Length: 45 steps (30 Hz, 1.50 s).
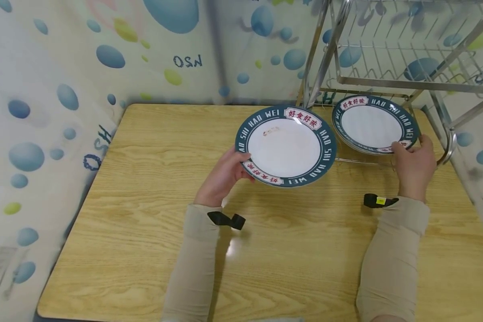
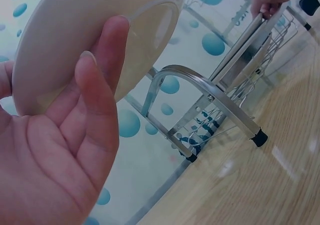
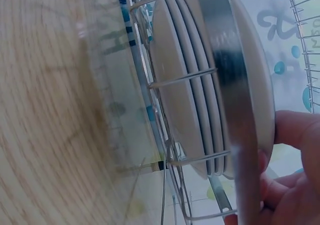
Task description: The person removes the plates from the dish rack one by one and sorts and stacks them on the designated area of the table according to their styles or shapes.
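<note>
– Starting nearest: what do you see?

– Two beige sleeves (image 1: 193,259), black wristband (image 1: 380,201) on the right, wood-grain table (image 1: 124,223) below.

– Left hand (image 1: 225,174)?

– Grasping a rim: thumb over the top, fingers under the pale underside. That's the loose plate (image 1: 285,152), tilted, off the table, just left of the rack in head view. White well, dark green lettered rim.

– Anything in the well?

– Reddish-brown smear (image 1: 271,130), upper left. Small.

– Right hand (image 1: 415,165)?

– Further out. Pinching the near right rim of the rack plate (image 1: 371,124), matching pattern, thumb on top.

– Rack contents?

– Lower wire basket (image 3: 182,78) holds a plate stack (image 3: 200,110), at least three rims nested close. Rack plate sits above those. Flat metal bar hides part of the gap, so can't tell if it touches them.

– Rest of the rack (image 1: 418,85)?

– Metal frame, second wire tier above. Behind it, wall covering (image 1: 145,80) with blue and green dots.
</note>
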Motion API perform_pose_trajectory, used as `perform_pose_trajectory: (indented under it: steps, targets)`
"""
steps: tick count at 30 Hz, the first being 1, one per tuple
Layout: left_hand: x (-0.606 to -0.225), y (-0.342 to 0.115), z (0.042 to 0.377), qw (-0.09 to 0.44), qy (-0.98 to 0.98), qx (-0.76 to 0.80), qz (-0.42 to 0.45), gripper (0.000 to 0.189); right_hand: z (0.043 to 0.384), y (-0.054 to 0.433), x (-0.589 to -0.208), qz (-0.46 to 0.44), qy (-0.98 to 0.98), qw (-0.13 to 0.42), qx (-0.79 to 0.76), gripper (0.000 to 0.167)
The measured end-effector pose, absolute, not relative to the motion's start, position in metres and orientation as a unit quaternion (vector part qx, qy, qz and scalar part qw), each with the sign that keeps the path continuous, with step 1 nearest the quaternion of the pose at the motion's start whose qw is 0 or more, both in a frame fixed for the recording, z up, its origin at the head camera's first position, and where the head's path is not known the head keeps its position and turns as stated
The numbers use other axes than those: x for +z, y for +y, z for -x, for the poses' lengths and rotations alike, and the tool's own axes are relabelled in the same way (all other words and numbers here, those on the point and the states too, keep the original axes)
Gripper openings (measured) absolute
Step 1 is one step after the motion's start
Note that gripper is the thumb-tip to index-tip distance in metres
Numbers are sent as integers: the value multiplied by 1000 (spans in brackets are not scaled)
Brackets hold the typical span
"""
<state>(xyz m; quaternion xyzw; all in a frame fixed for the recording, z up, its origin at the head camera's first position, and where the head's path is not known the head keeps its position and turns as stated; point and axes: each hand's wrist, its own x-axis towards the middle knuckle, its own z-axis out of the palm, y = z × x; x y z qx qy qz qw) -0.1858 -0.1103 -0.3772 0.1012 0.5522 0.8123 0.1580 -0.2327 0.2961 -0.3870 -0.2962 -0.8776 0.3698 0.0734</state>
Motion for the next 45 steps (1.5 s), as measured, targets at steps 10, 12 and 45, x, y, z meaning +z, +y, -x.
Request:
perform_pose_trajectory:
  steps: [10,12,45]
  targets:
    - [-376,-114,187,147,556,813,-95,36,237,289,-387,256,-903,72,338,59]
    - [-375,-115,187,142,556,814,-93,36,237,289,-387,257,-903,62,338,57]
    - [-381,-138,193,106,547,826,-86,36,242,289,-390,302,-881,75,357,58]
